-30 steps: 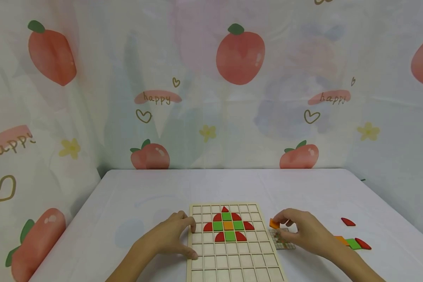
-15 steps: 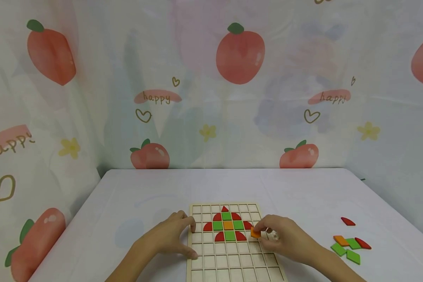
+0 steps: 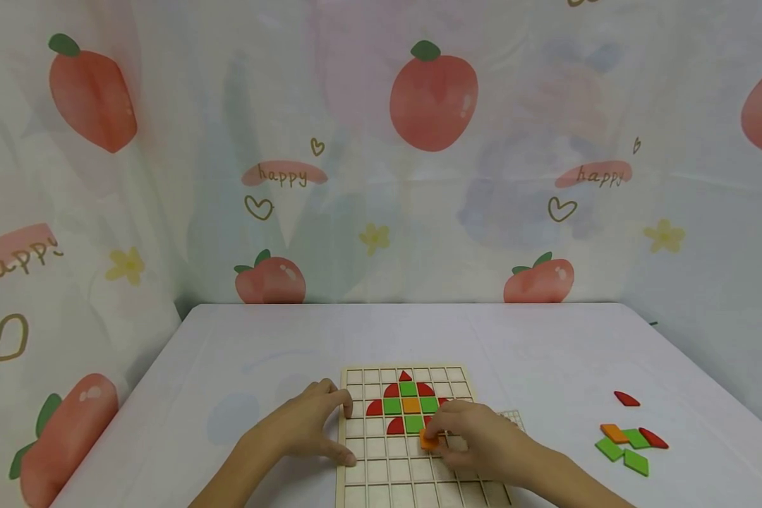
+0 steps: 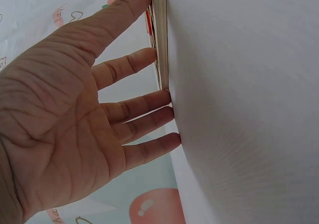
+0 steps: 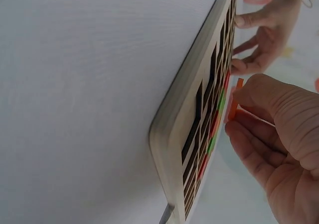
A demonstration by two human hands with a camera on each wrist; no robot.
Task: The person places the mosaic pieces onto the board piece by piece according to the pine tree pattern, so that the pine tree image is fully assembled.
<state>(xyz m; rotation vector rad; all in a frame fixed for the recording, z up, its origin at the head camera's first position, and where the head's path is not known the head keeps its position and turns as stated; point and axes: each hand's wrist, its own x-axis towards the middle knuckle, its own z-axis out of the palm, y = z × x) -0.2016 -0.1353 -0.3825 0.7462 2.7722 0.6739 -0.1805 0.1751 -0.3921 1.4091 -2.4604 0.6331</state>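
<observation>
A pale wooden grid board (image 3: 377,471) lies on the table, its far half bearing a figure of red curved pieces, green squares (image 3: 408,389) and an orange square (image 3: 411,405) under a red tip (image 3: 404,377). Between thumb and fingers my right hand (image 3: 485,444) pinches an orange tile (image 3: 428,440), held low over the board just below the lowest green square. The right wrist view shows this tile (image 5: 236,100) edge-on above the grid. Along the board's left edge, my left hand (image 3: 307,425) touches the side with thumb and fingertips, fingers spread (image 4: 144,107).
Loose pieces lie on the right of the table: an orange tile (image 3: 613,433), several green diamonds (image 3: 636,462) and red curved pieces (image 3: 626,399). A small gridded card (image 3: 513,418) is partly hidden beyond the right hand. A fruit-patterned curtain (image 3: 368,190) stands behind the table.
My right hand has carried the orange tile leftward from beside the small card to over the board. The left hand stays at the board's edge.
</observation>
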